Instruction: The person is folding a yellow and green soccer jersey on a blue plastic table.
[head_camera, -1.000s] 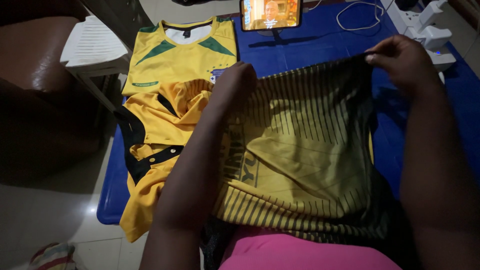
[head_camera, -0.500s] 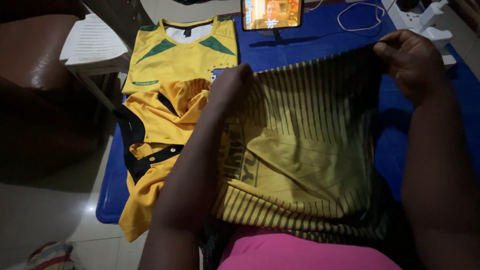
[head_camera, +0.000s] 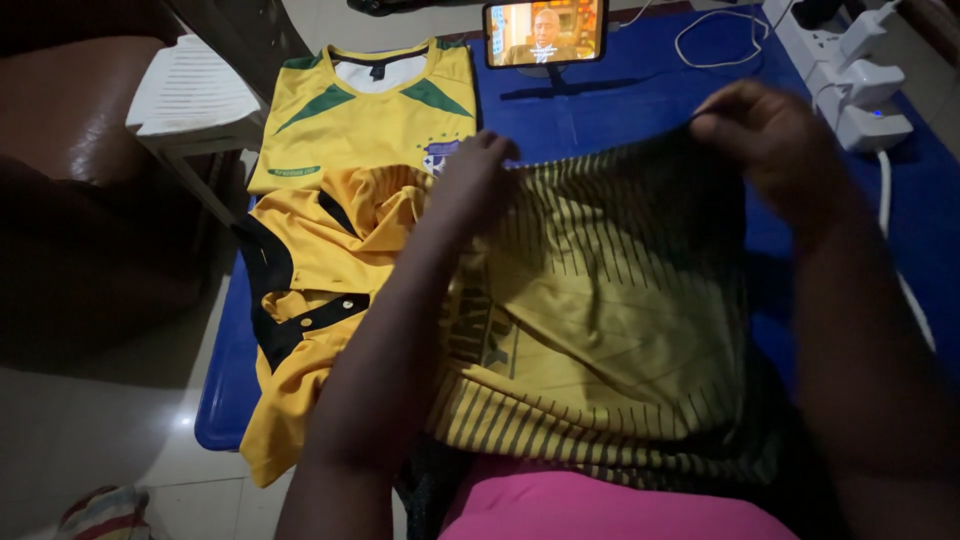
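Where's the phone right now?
In the head view the phone stands top centre on the blue table, just right of the folded yellow jersey.

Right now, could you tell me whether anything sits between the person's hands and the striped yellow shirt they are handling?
Nothing visible does: the left hand and the right hand both already grip the top edge of the striped yellow shirt.

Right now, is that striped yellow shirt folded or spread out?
Spread out: the striped yellow shirt hangs stretched between the left hand and right hand, which grip its top edge.
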